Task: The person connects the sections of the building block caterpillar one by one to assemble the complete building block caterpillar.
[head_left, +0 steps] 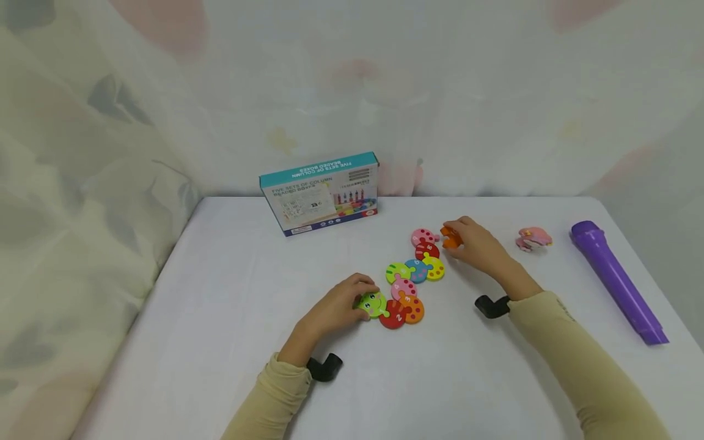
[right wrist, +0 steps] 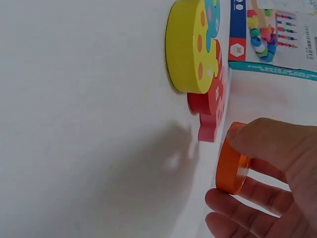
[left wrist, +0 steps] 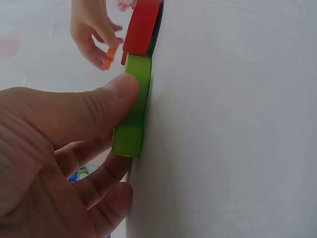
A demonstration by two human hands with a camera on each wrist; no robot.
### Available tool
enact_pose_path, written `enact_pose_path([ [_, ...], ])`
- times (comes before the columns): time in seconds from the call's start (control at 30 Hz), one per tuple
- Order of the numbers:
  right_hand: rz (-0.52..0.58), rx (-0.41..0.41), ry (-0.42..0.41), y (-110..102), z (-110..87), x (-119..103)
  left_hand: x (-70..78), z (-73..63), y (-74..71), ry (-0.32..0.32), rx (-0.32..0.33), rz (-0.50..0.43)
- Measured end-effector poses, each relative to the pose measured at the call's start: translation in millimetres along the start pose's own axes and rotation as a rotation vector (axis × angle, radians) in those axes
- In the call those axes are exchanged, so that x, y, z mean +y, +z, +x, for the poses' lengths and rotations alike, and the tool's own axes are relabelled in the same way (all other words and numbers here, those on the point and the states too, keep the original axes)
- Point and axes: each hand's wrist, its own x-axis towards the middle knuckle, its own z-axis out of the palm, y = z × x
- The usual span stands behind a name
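Observation:
A caterpillar puzzle of round, numbered wooden pieces winds over the white table. Its green smiling head piece is gripped at the edge between thumb and fingers of my left hand. Joined to the head is a red piece, then orange, pink, green, blue, yellow and red ones. At the far end lies a pink piece. Just right of it my right hand pinches an orange puzzle piece, held tilted on its edge above the table in the right wrist view.
A beaded-toy box stands at the back, left of the puzzle. To the right are a small pink toy animal and a long purple tube. A pale patterned curtain hangs behind the table.

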Motion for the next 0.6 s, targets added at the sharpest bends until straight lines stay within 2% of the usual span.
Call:
enact_pose_path([
  [0.2,-0.005,-0.041,0.038,6,15.2,1,2.9,0.3,0.1,0.003,-0.005,0.003],
  [0.6,-0.049,-0.107,0.063,5,28.3,-10,3.4,-1.4,-2.3,0.001,-0.002,-0.001],
])
